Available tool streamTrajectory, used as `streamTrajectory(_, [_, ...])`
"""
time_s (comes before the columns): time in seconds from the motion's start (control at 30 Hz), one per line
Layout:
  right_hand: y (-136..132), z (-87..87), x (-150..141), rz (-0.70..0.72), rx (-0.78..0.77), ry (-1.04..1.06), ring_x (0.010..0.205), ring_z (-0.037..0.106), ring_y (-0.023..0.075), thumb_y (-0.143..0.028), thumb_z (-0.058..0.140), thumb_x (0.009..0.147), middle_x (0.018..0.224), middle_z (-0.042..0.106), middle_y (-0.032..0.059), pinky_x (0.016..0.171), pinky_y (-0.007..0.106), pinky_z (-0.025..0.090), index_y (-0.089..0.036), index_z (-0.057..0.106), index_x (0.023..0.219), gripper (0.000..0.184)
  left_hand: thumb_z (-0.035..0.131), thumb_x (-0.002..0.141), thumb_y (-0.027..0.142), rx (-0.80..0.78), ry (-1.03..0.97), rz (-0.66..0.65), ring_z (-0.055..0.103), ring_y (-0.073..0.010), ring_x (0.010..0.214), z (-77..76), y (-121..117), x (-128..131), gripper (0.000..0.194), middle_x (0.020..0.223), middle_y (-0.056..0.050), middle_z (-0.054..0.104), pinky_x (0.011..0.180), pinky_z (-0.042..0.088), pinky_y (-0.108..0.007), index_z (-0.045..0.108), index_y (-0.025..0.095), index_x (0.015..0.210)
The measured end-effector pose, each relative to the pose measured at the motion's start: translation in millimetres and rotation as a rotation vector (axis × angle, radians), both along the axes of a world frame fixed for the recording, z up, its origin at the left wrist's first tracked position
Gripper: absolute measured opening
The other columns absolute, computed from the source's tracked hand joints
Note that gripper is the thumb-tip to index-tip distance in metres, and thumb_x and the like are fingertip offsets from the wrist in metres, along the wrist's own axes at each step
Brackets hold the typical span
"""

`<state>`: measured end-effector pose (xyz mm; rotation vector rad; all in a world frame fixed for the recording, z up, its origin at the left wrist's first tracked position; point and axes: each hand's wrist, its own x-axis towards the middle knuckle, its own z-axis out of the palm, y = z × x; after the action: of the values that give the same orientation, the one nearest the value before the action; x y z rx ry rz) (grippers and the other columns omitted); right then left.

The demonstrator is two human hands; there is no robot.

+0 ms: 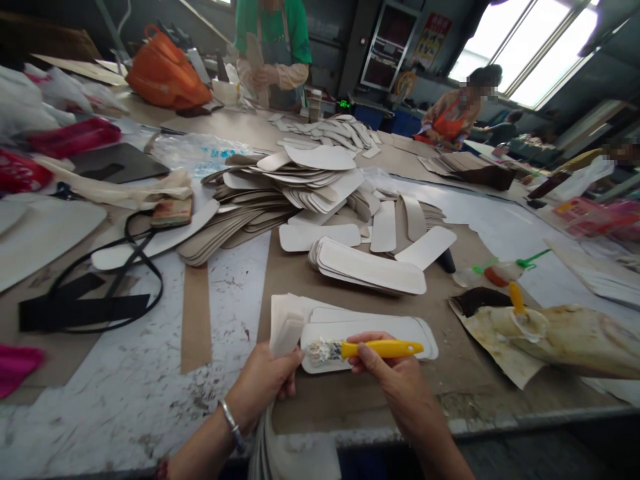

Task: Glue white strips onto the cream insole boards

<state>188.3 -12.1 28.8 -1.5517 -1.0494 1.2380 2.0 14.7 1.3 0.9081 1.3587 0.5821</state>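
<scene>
My right hand [387,370] is closed around the yellow handle of a glue brush [383,349]. Its whitish, clotted bristles rest over the left end of a small stack of white rounded strips [370,327] on brown paper. My left hand [267,373], with a bangle on the wrist, grips several pale strips [287,327] at the left end of that stack. More long strips [295,447] hang below it at the table's front edge; whether the hand holds these too is hidden. A neat stack of white strips [373,265] lies just beyond.
A large heap of strips [300,173] covers the table's middle. On the right lie a glue-stained container [565,333] with a yellow-handled tool and a small bottle [505,272]. Black straps [100,310] lie left. A co-worker in green [273,40] stands across the table.
</scene>
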Motion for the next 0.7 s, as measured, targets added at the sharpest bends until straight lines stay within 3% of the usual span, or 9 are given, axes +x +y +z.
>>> streamTrajectory(0.2, [-3,-0.8,13,-0.073,-0.012,-0.21,0.067,0.062,0.0197,-0.046,0.063,0.072,0.074,0.066,0.0049,0.063,0.03,0.049,-0.017,0.061,0.086,0.033,0.054,0.062,0.039,-0.008,-0.006,-0.013,0.04,-0.0088,0.03,-7.4,1,2,0.027,0.032,0.002,0.048,0.035,0.03,-0.021,0.049,0.017,0.046])
streamTrajectory(0.33, [-7,6.3,2,-0.081,0.033,-0.181,0.066,0.062,0.0193,-0.047,0.061,0.073,0.071,0.066,0.0048,0.062,0.029,0.05,-0.016,0.063,0.084,0.033,0.054,0.06,0.04,-0.016,0.022,-0.026,0.04,-0.0093,0.029,-11.4,2,3,0.026,0.03,0.003,0.047,0.034,0.03,-0.021,0.051,0.017,0.049])
streamTrajectory(0.43, [-8,1.1,-1,-0.05,0.051,-0.211,0.065,0.062,0.0197,-0.046,0.059,0.076,0.067,0.064,0.0043,0.061,0.029,0.049,-0.016,0.062,0.084,0.032,0.052,0.06,0.041,-0.016,0.05,-0.031,0.039,-0.0094,0.028,-11.1,0,3,0.025,0.029,0.003,0.047,0.034,0.029,-0.021,0.053,0.017,0.053])
streamTrajectory(0.57, [-11,-8.1,25,-0.141,0.037,-0.468,0.069,0.063,0.0209,-0.047,0.056,0.076,0.075,0.066,0.0059,0.064,0.031,0.049,-0.018,0.061,0.087,0.031,0.051,0.06,0.042,-0.01,0.081,-0.034,0.04,-0.0099,0.03,-6.5,-2,1,0.026,0.028,0.003,0.047,0.036,0.031,-0.022,0.052,0.018,0.052])
streamTrajectory(0.7, [-19,-3.7,57,-0.217,0.026,-0.765,0.069,0.064,0.0222,-0.049,0.051,0.078,0.074,0.067,0.0058,0.067,0.033,0.049,-0.019,0.061,0.087,0.033,0.051,0.061,0.043,-0.011,0.106,-0.062,0.041,-0.0115,0.031,-6.6,-2,-1,0.026,0.027,0.004,0.047,0.038,0.033,-0.023,0.054,0.019,0.053])
